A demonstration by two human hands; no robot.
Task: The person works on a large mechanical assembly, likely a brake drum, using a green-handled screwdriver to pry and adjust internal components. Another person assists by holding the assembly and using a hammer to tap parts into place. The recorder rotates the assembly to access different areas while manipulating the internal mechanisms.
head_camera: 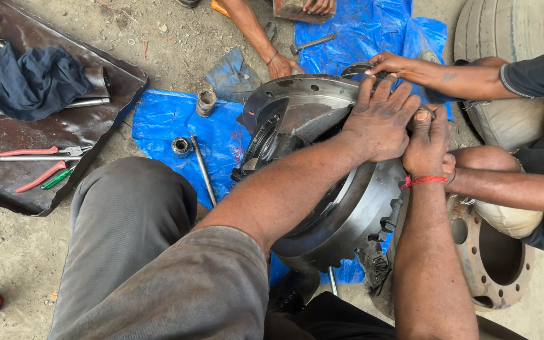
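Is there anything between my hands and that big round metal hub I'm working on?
Nothing visible. Your left hand lies flat on the upper rim of the large round grey metal hub, and your right hand grips right beside it at the same edge. Another person's hand also touches the rim just above yours.

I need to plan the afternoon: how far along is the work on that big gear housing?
Done: the housing lies on the blue tarp, with loose parts such as a sleeve beside it. In hand: the left hand and right hand press at its far rim, other people's hands alongside. Left: pliers lie unused; the finish can't be judged.
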